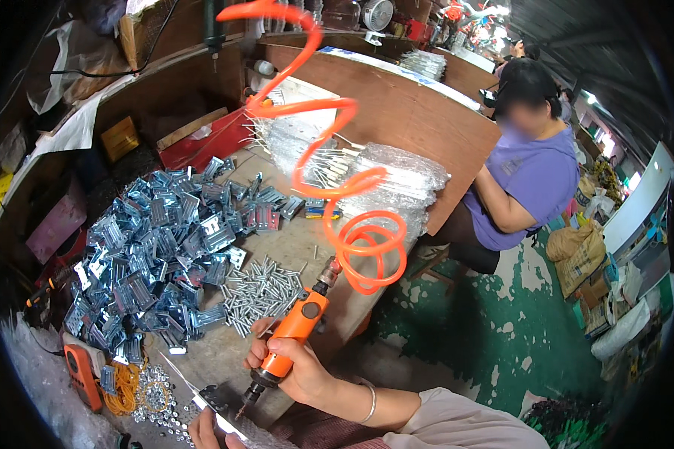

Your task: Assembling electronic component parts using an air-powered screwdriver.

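Note:
My right hand (pixel 303 372) is wrapped round an orange pneumatic screwdriver (pixel 295 335), its dark chuck and bit pointing down toward the lower edge. From its upper end a coiled orange air hose (pixel 326 105) rises. My left hand (pixel 204 432), partly cut off by the frame, has its fingers closed on a narrow white strip (pixel 231 428) with a thin rod sticking out. The bit's tip is close to this strip; whether they touch I cannot tell. Beyond the screwdriver lies a pile of silvery screws (pixel 258 293), beside a large heap of bent metal brackets (pixel 153 247).
Small nuts (pixel 157 393), orange cord (pixel 123 385) and an orange-and-black device (pixel 81 376) lie at the left. Bubble-wrapped bundles (pixel 393 179) rest by a wooden partition (pixel 397 97). Behind it sits a person in a purple shirt (pixel 535 179). Sacks (pixel 577 251) stand at right.

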Demonstrator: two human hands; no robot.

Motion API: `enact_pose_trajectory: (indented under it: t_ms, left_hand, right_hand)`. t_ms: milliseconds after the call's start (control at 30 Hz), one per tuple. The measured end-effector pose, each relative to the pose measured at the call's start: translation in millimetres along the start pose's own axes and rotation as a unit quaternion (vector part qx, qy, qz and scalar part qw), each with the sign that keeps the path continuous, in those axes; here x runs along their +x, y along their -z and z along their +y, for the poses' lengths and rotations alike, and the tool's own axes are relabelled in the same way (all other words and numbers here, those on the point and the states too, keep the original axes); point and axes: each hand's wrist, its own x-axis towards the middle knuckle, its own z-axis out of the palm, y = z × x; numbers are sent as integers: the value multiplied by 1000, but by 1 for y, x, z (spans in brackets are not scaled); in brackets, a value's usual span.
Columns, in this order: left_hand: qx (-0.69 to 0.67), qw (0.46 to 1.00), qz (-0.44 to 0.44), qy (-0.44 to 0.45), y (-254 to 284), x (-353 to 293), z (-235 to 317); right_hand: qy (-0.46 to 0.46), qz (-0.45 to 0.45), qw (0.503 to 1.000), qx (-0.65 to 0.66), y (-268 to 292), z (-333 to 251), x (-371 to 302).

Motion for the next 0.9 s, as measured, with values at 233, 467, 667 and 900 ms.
enact_pose_trajectory:
  t_ms: [233,467,667,900]
  left_hand:
    - [26,999,27,-17,3,-1,2]
    - [-52,999,-3,10,-5,5,-11]
    - [-97,995,32,14,-11,2,-18]
    - [-74,997,16,-18,-5,2,-17]
  right_hand:
    - [4,28,1000,11,-3,13,-2]
    - [57,86,994,43,-10,4,6]
    - [23,47,996,72,3,7,16]
    - [29,42,992,115,1,10,14]
